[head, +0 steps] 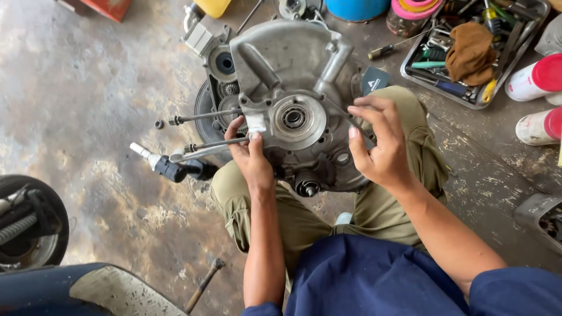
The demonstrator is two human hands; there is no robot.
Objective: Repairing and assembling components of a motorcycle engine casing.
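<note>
The left hand (250,153) is pinching a small white scrap (256,123) against the grey cast-metal engine casing (293,76) lying on the stained concrete floor (88,88), while the right hand (377,143) is curling around a thin dark rod (357,126) beside it. Farther off, a metal tool tray (421,76) is holding a brown rag (471,51).

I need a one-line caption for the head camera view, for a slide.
Seated on a concrete floor, a person steadies a grey engine casing with the left hand and right hand, beside a tool tray.
</note>
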